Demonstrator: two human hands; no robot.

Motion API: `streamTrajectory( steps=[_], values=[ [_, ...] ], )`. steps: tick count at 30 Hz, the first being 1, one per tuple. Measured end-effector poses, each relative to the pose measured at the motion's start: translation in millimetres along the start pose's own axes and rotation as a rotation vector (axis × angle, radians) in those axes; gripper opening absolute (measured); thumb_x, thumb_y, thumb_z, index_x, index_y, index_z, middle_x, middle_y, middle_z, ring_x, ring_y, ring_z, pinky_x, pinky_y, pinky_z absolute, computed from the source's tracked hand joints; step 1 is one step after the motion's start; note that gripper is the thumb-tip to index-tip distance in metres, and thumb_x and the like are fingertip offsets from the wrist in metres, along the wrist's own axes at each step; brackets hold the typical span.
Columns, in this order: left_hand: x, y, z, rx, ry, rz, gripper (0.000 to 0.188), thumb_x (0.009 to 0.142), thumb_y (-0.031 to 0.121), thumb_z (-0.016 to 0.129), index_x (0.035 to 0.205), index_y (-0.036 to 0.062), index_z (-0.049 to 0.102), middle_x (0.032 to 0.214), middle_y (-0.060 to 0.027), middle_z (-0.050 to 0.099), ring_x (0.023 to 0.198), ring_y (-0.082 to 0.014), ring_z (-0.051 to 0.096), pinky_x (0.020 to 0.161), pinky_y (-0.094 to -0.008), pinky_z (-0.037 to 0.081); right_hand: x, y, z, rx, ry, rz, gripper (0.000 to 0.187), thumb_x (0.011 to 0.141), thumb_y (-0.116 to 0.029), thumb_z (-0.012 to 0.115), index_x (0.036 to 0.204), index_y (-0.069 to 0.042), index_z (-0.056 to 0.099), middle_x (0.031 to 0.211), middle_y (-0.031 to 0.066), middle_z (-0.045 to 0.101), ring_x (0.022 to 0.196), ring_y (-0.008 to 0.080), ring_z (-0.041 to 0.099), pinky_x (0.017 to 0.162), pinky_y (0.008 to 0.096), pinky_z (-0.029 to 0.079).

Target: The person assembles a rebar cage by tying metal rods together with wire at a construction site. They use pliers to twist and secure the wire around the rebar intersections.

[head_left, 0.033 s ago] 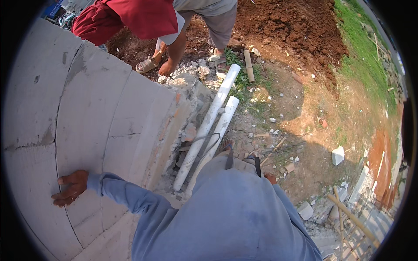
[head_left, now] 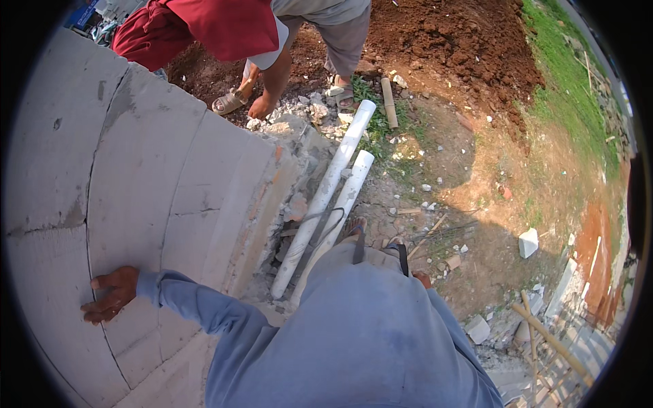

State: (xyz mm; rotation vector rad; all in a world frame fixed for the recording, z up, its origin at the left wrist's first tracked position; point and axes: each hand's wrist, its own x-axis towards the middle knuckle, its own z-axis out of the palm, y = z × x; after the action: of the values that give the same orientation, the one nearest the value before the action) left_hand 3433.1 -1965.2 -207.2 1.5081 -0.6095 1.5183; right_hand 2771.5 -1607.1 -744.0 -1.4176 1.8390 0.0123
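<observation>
Head view: my left hand [head_left: 111, 294] lies flat, fingers spread and empty, on the grey block wall [head_left: 136, 177], bracing my lean. My right hand [head_left: 423, 279] is mostly hidden; I cannot tell its grip. Two white plastic pipes [head_left: 326, 204] lie along the wall's foot.

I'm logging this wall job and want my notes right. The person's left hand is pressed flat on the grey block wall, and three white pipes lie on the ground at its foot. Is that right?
Not quite. The head view shows two white pipes, not three, lying side by side at the foot of the wall. The rest holds: the left hand is pressed flat on the grey block wall.
</observation>
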Motion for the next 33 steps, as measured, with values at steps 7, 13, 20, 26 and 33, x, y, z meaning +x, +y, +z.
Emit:
streamTrajectory(
  steps=[7,13,20,26,33],
  values=[
    [-3.2,4.2,0.7,0.014,0.007,0.012,0.067,0.095,0.053,0.047,0.141,0.0041,0.039,0.151,-0.0253,0.025,0.143,-0.0444,0.016,0.111,-0.0638,0.011,13.8,-8.3,29.7,0.394,0.124,0.299,0.033,0.085,-0.032,0.051,0.093,-0.005,0.067,0.098,0.0262,0.065,0.096,0.0469,0.060,0.083,0.0520,0.047],
    [-2.9,10.5,0.2,-0.015,0.021,0.029,0.069,0.095,0.053,0.048,0.142,0.0035,0.038,0.150,-0.0264,0.026,0.142,-0.0450,0.018,0.111,-0.0650,0.010,17.8,-36.0,10.5,0.403,0.106,0.237,0.037,0.086,-0.035,0.055,0.102,-0.005,0.069,0.105,0.0272,0.064,0.102,0.0467,0.059,0.086,0.0491,0.047],
    [-0.4,7.1,5.0,-0.034,0.018,0.039,0.069,0.093,0.054,0.051,0.140,0.0042,0.041,0.149,-0.0264,0.028,0.142,-0.0448,0.019,0.111,-0.0640,0.010,35.0,6.3,55.7,0.307,0.183,0.365,0.047,0.083,-0.042,0.061,0.107,-0.002,0.067,0.106,0.0289,0.064,0.105,0.0448,0.059,0.087,0.0478,0.048],
    [-3.7,6.9,2.6,-0.058,0.063,0.045,0.068,0.092,0.054,0.052,0.138,0.0044,0.043,0.149,-0.0256,0.029,0.142,-0.0451,0.019,0.111,-0.0641,0.010,16.1,-30.9,29.4,0.387,0.151,0.454,0.046,0.084,-0.040,0.060,0.106,-0.001,0.067,0.104,0.0273,0.065,0.102,0.0431,0.061,0.085,0.0473,0.049],
    [-2.9,6.2,0.8,-0.039,0.016,0.025,0.066,0.093,0.049,0.053,0.141,0.0044,0.040,0.150,-0.0258,0.028,0.142,-0.0443,0.019,0.110,-0.0654,0.010,6.3,-27.9,43.1,0.347,0.325,0.226,0.034,0.088,-0.033,0.053,0.089,-0.002,0.067,0.091,0.0252,0.066,0.089,0.0468,0.061,0.077,0.0503,0.049]
  ],
)
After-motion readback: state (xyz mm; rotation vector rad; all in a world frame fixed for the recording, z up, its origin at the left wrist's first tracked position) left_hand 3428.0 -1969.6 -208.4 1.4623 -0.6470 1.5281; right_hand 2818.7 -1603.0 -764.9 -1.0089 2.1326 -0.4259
